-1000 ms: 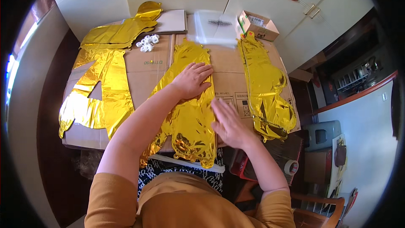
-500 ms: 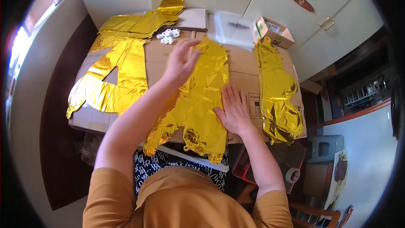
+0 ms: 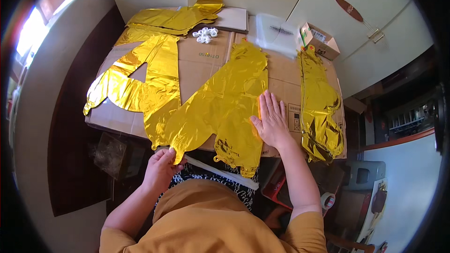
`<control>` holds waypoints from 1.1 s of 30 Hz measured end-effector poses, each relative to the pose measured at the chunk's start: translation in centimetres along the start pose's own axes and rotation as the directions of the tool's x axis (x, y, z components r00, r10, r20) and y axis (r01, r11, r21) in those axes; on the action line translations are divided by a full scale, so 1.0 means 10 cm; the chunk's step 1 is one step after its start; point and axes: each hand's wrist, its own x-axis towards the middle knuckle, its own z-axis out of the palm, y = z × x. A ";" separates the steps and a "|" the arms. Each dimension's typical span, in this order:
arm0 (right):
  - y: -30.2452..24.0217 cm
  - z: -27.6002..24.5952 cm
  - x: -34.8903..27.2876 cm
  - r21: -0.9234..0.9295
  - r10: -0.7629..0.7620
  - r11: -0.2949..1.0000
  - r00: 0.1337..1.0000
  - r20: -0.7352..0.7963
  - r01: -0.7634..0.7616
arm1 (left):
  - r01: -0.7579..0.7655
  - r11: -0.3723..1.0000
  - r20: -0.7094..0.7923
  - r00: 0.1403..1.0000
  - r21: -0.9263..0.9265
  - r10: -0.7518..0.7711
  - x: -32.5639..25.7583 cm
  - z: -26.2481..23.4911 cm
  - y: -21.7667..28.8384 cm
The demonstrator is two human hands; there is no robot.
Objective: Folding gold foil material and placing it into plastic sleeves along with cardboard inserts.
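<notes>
A flat, uninflated gold foil balloon (image 3: 229, 89) lies spread over the cardboard in front of me, its near edge hanging past the table edge. At its lower left corner my left hand (image 3: 161, 166) pinches a small foil tab between thumb and fingers. My right hand (image 3: 272, 121) rests flat, fingers stretched out, along the balloon's right edge. To the left lies another gold foil balloon (image 3: 161, 72), shaped like a figure four with a triangular hole; the middle balloon's left part meets its lower right side.
More folded gold balloons (image 3: 164, 20) lie at the back left, and another (image 3: 321, 107) at the right. Small white rolls (image 3: 205, 34), clear plastic bags (image 3: 274, 33) and a small cardboard box (image 3: 320, 41) sit at the back. Cardboard (image 3: 201, 56) covers the table.
My left hand has come down from the balloon's top to its lower left corner and taken hold of it. The balloon's left part is now spread out leftward. My right hand stays flat.
</notes>
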 end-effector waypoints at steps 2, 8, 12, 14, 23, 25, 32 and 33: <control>0.01 0.01 0.00 -0.001 0.006 1.000 1.000 -0.003 -0.006 | -0.246 0.937 0.173 0.963 0.249 0.207 0.03 -0.06 0.06; -0.02 0.00 0.02 0.014 0.009 1.000 1.000 -0.005 -0.009 | -0.863 0.408 0.749 0.477 0.299 0.459 0.32 0.58 0.38; -0.02 0.00 0.02 -0.017 -0.009 1.000 1.000 0.012 0.010 | -0.926 0.315 0.978 0.200 0.208 -0.057 0.45 1.09 0.38; 0.04 0.05 -0.01 0.002 -0.001 1.000 1.000 -0.030 0.001 | -0.845 0.377 0.922 0.379 0.378 -0.075 0.57 1.12 0.50; 0.03 0.05 -0.01 -0.010 0.010 1.000 1.000 -0.022 -0.010 | -0.769 -0.438 0.883 0.369 0.466 0.291 1.37 0.99 0.51; 0.03 0.04 0.00 -0.011 0.007 1.000 1.000 -0.014 -0.007 | -0.772 -0.485 0.911 0.367 0.411 0.188 1.35 1.10 0.45; 0.09 -0.04 0.04 0.021 -0.084 0.996 0.988 -0.133 0.088 | -0.760 -0.569 0.938 0.342 0.314 0.062 1.41 1.18 0.40; 0.10 -0.05 0.06 0.030 -0.099 0.994 0.982 -0.161 0.105 | -0.739 -0.607 0.948 0.308 0.291 0.079 1.37 1.18 0.40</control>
